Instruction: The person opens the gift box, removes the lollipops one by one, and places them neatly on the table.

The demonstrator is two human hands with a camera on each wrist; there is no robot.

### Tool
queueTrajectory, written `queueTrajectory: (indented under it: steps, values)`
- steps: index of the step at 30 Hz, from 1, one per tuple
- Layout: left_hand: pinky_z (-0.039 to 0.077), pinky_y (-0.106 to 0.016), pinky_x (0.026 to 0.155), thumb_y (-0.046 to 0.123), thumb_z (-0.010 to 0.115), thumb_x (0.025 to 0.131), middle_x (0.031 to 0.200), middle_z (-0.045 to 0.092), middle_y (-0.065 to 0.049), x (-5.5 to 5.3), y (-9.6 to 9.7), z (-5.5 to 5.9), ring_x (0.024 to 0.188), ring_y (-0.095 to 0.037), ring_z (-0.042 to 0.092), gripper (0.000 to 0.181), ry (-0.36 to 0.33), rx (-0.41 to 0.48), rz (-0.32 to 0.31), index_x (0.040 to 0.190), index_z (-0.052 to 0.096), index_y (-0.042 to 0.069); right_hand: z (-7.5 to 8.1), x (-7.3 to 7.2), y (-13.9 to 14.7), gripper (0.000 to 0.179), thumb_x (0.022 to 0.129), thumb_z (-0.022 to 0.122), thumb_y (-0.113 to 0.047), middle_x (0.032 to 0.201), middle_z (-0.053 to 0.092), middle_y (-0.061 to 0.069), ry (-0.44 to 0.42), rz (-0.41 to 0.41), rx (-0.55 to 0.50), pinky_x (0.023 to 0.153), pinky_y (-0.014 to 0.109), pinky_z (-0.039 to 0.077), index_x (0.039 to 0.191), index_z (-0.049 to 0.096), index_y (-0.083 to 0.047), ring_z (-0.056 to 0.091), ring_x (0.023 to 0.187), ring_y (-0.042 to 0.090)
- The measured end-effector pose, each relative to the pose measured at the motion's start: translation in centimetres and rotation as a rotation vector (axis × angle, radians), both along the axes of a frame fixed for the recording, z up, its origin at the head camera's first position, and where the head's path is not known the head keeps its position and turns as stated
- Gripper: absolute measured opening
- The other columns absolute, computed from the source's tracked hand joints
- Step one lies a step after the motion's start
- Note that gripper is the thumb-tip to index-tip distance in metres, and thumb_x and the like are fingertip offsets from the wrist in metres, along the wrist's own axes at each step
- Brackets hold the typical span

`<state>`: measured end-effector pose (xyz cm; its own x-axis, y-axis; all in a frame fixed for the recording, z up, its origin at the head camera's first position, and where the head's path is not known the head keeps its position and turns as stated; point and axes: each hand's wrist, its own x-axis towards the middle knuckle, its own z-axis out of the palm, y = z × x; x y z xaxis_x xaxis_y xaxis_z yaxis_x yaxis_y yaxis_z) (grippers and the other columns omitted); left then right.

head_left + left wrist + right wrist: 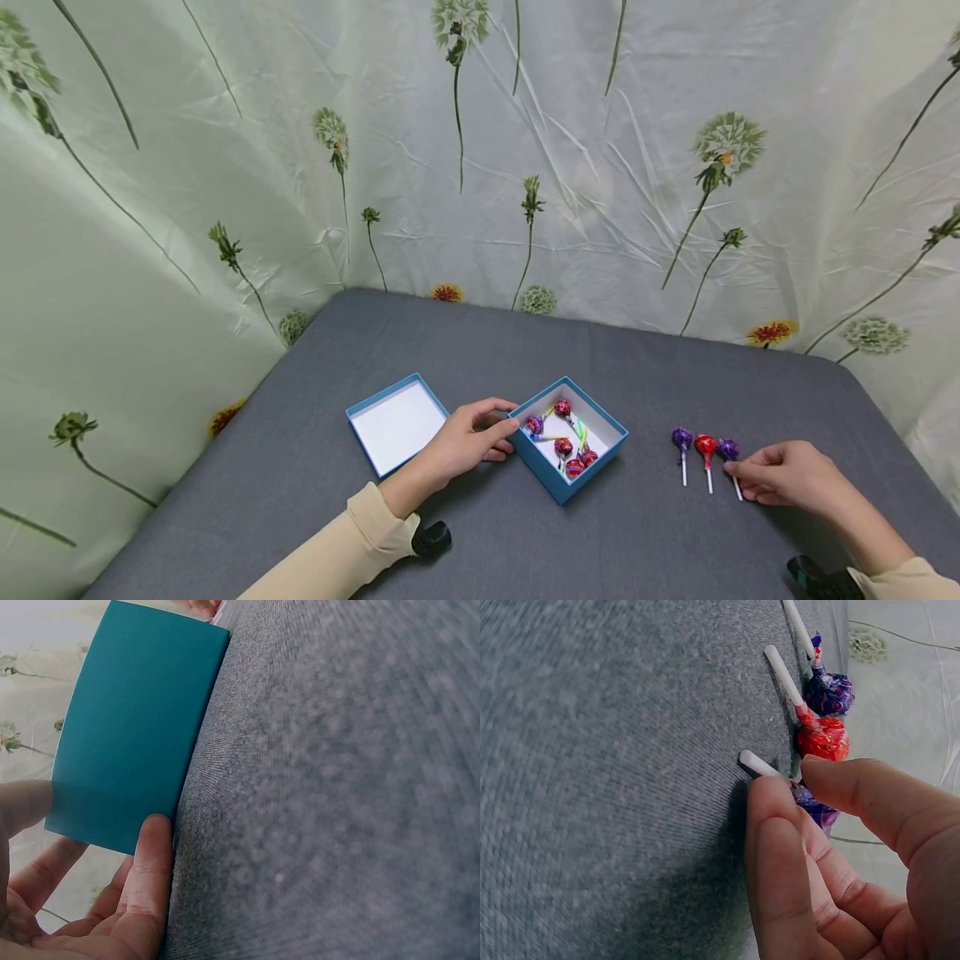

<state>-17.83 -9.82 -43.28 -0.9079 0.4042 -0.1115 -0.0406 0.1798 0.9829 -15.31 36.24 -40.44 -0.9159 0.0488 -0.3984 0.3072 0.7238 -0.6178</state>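
My left hand (468, 435) holds the left corner of an open blue box (542, 468), its thumb and fingers on the walls that meet there. In the left wrist view a fingertip (155, 834) lies against the teal-looking box side (142, 720). Inside the box are several lollipops (562, 447) in red and purple wrappers. Over on the right, my right hand (791, 477) pinches the white stick of a purple lollipop (727, 449) between thumb and finger. A red lollipop (705, 444) and another purple lollipop (682, 438) lie beside it in a row, sticks toward me.
Left of the box lies its lid (399, 425), white inside up, close to my left forearm. Grey cloth covers the table (480, 550). A flower-printed curtain (585, 167) hangs behind and to the left of it.
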Motion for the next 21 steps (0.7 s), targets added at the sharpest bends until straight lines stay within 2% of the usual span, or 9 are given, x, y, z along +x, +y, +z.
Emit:
queueTrajectory:
  steps: [6,13,21]
  values:
    - [0.067,-0.036,0.087,0.031,0.065,0.110,0.127,0.072,-0.017,0.0,0.0,-0.1,0.095,-0.018,0.076,0.041,0.001,0.000,0.000,0.144,0.063,0.009,1.0,0.0,0.2,0.032,0.102,0.075,-0.030,0.074,0.075,-0.004,0.016,0.032,0.024,0.062,0.024,0.062,0.092,0.078,0.000,0.069,0.068,0.007]
    - [0.067,-0.036,0.087,0.032,0.065,0.109,0.127,0.072,-0.016,-0.2,-0.1,-0.2,0.095,-0.017,0.076,0.041,0.004,0.005,-0.007,0.144,0.063,0.010,3.4,-0.5,0.0,0.034,0.105,0.070,-0.029,0.080,0.076,-0.002,0.067,0.112,0.060,0.065,0.026,0.063,0.099,0.077,0.003,0.070,0.071,0.008]
    - [0.067,-0.036,0.087,0.032,0.065,0.110,0.127,0.072,-0.016,-0.1,-0.1,-0.1,0.095,-0.017,0.075,0.041,-0.001,0.006,-0.005,0.144,0.063,0.010,6.6,-2.0,-2.5,0.030,0.107,0.067,-0.025,0.086,0.080,0.000,0.151,0.283,0.136,0.063,0.025,0.059,0.110,0.079,0.003,0.067,0.070,0.004]
